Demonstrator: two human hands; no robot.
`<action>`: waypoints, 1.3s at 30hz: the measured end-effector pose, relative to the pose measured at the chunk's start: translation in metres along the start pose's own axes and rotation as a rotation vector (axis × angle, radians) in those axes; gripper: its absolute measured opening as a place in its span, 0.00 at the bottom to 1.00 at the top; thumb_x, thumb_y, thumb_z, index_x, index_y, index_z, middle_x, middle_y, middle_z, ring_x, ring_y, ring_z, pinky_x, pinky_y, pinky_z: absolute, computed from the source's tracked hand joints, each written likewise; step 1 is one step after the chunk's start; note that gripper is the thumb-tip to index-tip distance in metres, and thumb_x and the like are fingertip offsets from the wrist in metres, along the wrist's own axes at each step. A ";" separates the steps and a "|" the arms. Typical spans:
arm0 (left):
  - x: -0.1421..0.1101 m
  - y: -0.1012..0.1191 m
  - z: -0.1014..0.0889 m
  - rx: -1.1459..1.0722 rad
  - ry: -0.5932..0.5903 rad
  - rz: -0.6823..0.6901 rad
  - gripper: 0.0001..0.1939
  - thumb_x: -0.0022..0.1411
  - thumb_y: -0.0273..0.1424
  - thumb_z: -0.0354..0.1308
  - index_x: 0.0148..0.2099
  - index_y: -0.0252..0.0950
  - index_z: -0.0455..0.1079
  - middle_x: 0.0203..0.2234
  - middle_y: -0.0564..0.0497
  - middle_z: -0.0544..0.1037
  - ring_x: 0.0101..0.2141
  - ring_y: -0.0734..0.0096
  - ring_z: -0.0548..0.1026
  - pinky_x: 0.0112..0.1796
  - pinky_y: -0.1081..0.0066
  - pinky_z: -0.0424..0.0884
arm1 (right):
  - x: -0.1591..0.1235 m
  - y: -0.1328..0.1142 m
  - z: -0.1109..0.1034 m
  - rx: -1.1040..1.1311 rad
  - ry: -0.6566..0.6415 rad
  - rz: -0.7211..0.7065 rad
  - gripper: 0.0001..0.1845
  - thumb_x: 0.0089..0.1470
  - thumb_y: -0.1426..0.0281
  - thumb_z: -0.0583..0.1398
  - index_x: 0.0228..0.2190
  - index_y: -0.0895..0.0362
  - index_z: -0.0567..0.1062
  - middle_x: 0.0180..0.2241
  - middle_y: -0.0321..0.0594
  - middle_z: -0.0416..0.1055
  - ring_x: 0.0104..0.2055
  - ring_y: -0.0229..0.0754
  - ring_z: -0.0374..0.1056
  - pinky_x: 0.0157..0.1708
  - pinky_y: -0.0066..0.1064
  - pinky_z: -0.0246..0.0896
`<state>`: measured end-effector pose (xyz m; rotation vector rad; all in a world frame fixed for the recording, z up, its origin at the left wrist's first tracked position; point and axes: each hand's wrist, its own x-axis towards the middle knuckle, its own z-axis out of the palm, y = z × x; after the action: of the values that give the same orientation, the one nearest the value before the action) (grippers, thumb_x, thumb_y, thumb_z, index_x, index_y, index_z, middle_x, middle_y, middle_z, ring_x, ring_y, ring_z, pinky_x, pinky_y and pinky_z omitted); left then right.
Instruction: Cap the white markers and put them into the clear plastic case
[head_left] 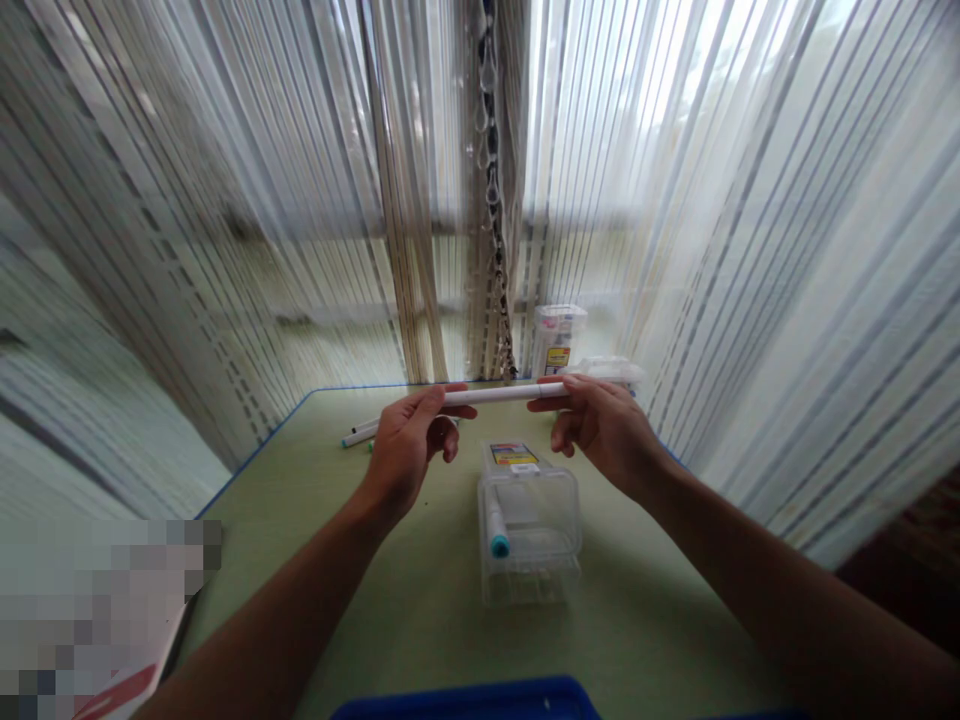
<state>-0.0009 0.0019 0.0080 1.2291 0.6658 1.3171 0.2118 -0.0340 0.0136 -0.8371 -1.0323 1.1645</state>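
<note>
A white marker (499, 395) is held level above the table between both hands. My left hand (412, 440) pinches its left end between thumb and fingers. At the other end, my right hand (604, 425) grips it the same way; the tips of the marker are hidden by the fingers. Below the hands lies a clear plastic case (566, 500) with its lid open towards me. Inside that case rests one marker with a teal end (499, 545). Several loose markers (360, 434) lie behind my left hand, partly covered by it.
At the table's far edge stands a clear container (559, 340) with a yellow label. Another clear plastic case (611, 372) is partly behind my right hand. A blue object (465, 700) sits at the near edge. String curtains (315, 200) hang around the green table (300, 480).
</note>
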 end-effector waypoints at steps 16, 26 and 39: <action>0.000 0.000 0.000 -0.008 -0.010 0.008 0.20 0.60 0.39 0.60 0.46 0.27 0.74 0.26 0.43 0.81 0.15 0.78 0.67 0.17 0.74 0.61 | 0.001 0.001 0.000 0.002 0.015 0.001 0.12 0.56 0.63 0.59 0.34 0.60 0.75 0.29 0.47 0.81 0.14 0.37 0.69 0.12 0.26 0.58; 0.001 -0.003 -0.003 0.113 -0.041 0.066 0.16 0.61 0.38 0.62 0.44 0.29 0.75 0.26 0.47 0.80 0.15 0.81 0.66 0.16 0.76 0.60 | 0.002 0.005 -0.001 -0.051 0.016 -0.055 0.18 0.50 0.57 0.67 0.31 0.60 0.76 0.28 0.45 0.81 0.14 0.35 0.69 0.11 0.24 0.57; 0.000 -0.002 -0.001 0.201 -0.050 0.115 0.16 0.55 0.34 0.69 0.41 0.28 0.75 0.22 0.51 0.77 0.14 0.82 0.66 0.15 0.79 0.60 | 0.002 0.008 -0.004 -0.156 -0.010 -0.107 0.19 0.43 0.59 0.73 0.30 0.61 0.77 0.27 0.41 0.79 0.14 0.33 0.68 0.12 0.23 0.61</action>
<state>-0.0013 0.0021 0.0058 1.4772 0.7139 1.3334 0.2138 -0.0306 0.0056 -0.8877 -1.1736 1.0080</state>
